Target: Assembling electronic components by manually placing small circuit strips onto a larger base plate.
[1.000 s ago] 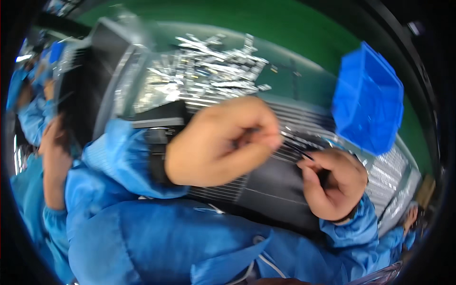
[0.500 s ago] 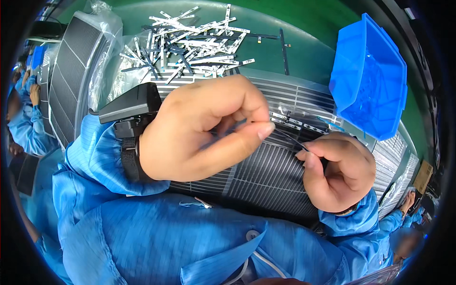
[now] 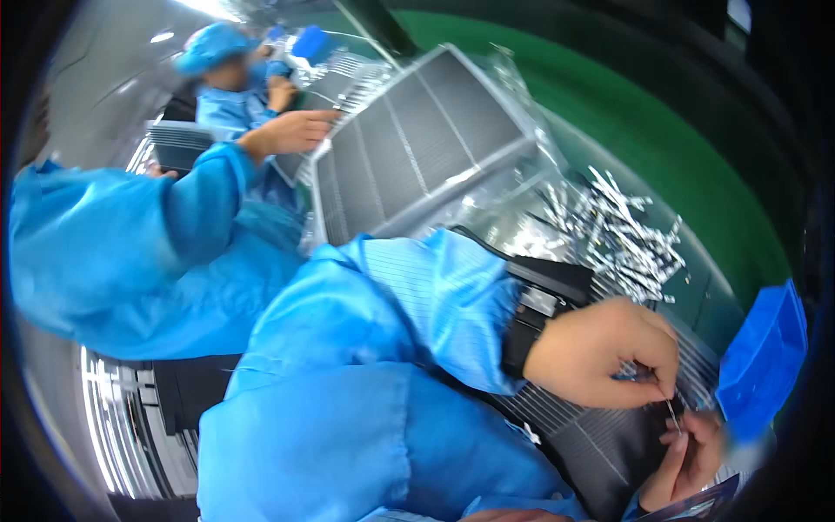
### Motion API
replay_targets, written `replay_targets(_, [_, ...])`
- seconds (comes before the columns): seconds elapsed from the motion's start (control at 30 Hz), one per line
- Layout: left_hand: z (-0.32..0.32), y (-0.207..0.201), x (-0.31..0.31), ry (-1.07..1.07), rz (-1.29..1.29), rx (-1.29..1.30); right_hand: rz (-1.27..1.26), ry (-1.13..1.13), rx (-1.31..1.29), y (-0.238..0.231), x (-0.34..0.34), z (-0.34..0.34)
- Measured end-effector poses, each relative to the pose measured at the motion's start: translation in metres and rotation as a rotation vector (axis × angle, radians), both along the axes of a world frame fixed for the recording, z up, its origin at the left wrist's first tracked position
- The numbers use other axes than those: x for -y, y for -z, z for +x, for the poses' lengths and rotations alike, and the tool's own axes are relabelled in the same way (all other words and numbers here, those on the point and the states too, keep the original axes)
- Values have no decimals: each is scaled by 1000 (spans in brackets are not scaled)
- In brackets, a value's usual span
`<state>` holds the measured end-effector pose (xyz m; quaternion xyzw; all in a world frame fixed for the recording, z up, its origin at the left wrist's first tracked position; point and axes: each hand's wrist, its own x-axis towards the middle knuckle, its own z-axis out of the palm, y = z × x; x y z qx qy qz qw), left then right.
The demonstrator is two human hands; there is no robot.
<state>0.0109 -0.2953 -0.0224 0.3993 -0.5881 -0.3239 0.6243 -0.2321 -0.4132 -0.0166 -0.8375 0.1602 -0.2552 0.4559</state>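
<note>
My left hand is closed in a pinch, wearing a black strap and device at the wrist. Between its thumb and forefinger is one end of a thin, narrow strip, seen nearly edge-on. My right hand, lower and to the right, pinches the strip's other end. Both hands are above a dark ribbed tray, partly hidden by my left hand and sleeve. Motion smears the strip's detail.
A loose pile of black-and-white strips lies on the green table beyond my left hand. A blue bin stands at the right. Far left, a stack of dark ribbed trays sits in clear plastic. A co-worker's hand reaches beside it.
The view has swung left, so both my hands and the bin now appear farther right and lower. A co-worker's arm has come into view. The strip is still between my hands.
</note>
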Motion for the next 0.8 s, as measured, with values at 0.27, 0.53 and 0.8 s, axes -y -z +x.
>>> replay_targets(0.27, [-5, 6, -10, -77, 10, 41, -129, 31, 18, -19, -16, 23])
replay_targets(0.53, [-6, 14, -8, -147, -6, 160, -179, -208, 114, -14, -1, 29])
replay_targets(0.8, [-7, 7, -7, 230, 80, 19, -155, -215, 61, -14, -5, 25])
